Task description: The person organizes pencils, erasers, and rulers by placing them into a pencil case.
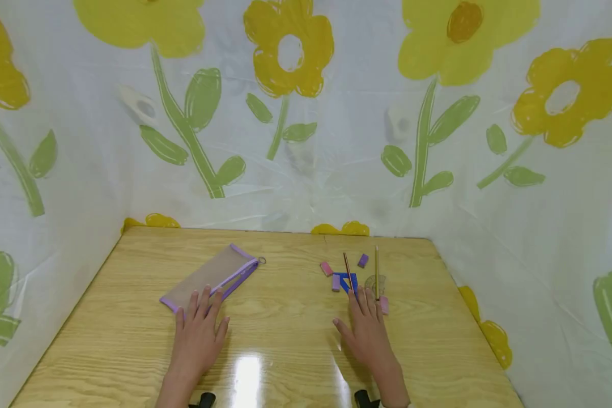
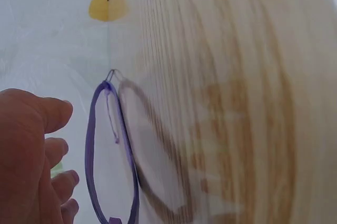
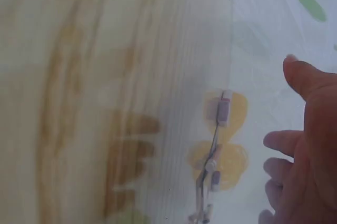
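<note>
A pencil pouch [image 1: 204, 277] with purple edging lies on the left of the table, its purple zip [image 1: 239, 280] parted along one side. My left hand [image 1: 197, 334] is over its near corner, fingers straight and spread. In the left wrist view the pouch mouth [image 2: 90, 145] gapes beside the fingertips. On the right, my right hand [image 1: 368, 334] reaches with extended fingers to the near ends of a dark red pencil [image 1: 347, 266] and a yellow pencil [image 1: 377, 266]. Around them lie a blue set square [image 1: 355, 279], a clear protractor [image 1: 382, 281] and a pink eraser [image 1: 385, 305].
Another pink eraser [image 1: 326, 268], a light purple eraser [image 1: 336, 283] and a darker purple one [image 1: 363, 260] sit around the set square. White sheeting [image 1: 306, 192] printed with flowers encloses the wooden table [image 1: 285, 317] at the back and both sides.
</note>
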Tool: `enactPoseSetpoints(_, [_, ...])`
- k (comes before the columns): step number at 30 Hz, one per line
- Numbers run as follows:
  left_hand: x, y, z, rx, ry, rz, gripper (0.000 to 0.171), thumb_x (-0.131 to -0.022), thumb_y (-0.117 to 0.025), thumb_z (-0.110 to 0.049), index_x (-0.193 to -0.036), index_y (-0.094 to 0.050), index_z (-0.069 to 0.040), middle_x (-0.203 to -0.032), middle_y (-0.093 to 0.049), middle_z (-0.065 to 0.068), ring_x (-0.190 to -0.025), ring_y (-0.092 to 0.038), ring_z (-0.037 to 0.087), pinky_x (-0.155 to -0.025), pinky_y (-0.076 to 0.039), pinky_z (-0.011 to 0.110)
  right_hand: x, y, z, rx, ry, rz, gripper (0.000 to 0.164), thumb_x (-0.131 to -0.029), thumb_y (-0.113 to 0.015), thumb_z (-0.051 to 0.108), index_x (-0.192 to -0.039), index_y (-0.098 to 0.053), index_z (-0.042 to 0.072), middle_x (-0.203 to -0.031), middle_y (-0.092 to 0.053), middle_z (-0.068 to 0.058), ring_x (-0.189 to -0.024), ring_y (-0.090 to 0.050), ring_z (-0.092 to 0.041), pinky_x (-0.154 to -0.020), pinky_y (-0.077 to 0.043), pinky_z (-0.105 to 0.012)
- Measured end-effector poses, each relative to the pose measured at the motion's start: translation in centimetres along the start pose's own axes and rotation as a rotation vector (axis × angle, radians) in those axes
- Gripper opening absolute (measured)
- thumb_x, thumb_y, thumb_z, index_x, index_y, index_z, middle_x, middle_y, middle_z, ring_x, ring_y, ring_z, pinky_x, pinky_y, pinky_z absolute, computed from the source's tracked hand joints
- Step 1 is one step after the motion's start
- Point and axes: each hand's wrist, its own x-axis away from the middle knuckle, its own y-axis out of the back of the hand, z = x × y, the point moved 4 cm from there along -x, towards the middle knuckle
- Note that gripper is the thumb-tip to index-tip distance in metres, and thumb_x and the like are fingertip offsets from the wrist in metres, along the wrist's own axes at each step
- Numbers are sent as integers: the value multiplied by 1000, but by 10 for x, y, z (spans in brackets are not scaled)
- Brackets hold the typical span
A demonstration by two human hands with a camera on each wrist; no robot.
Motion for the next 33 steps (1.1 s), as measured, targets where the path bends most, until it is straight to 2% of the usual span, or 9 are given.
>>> enactPoseSetpoints(4, [0, 1, -2, -7, -16, -6, 61, -104, -55, -29, -156, -37, -4, -162, -27, 26, -149, -19, 52, -115, -16, 81, 4, -3, 0, -95, 15, 14, 76, -103, -53, 46, -156, -32, -4, -165, -18, -27, -153, -12, -49, -123, -17, -71])
enactPoseSetpoints(9, [-1, 4, -4, -13, -38, -1, 58, -103, -57, -27, -154, -42, -4, -161, -30, 27, -148, -20, 54, -116, -19, 78, 9, -7, 2, -250, 25, 90, 71, -105, -54, 39, -157, -31, -3, -166, -17, -25, -154, -10, -47, -123, -13, -72])
enactPoseSetpoints(16, [-13, 8, -4, -37, -118, 5, 53, -102, -60, -25, -149, -50, -3, -159, -34, 27, -147, -24, 53, -117, -24, 76, 11, -6, 9, -387, 76, 163, 66, -104, -57, 35, -155, -37, -2, -163, -29, -24, -153, -16, -44, -125, -17, -67])
enactPoseSetpoints(24, [-27, 7, 9, 9, -184, 21, 43, -100, -63, -19, -139, -60, -2, -155, -41, 29, -144, -31, 54, -114, -30, 76, 7, -5, 8, -432, 98, 219, 61, -103, -59, 28, -152, -41, -3, -159, -36, -25, -149, -28, -46, -123, -25, -65])
enactPoseSetpoints(33, [-40, 0, 19, 25, -204, 47, 47, -98, -63, -14, -142, -57, 0, -155, -39, 31, -143, -33, 55, -113, -32, 75, -14, -1, 8, -408, 143, 227, 58, -104, -58, 24, -150, -41, -6, -155, -42, -26, -145, -36, -45, -119, -33, -64])
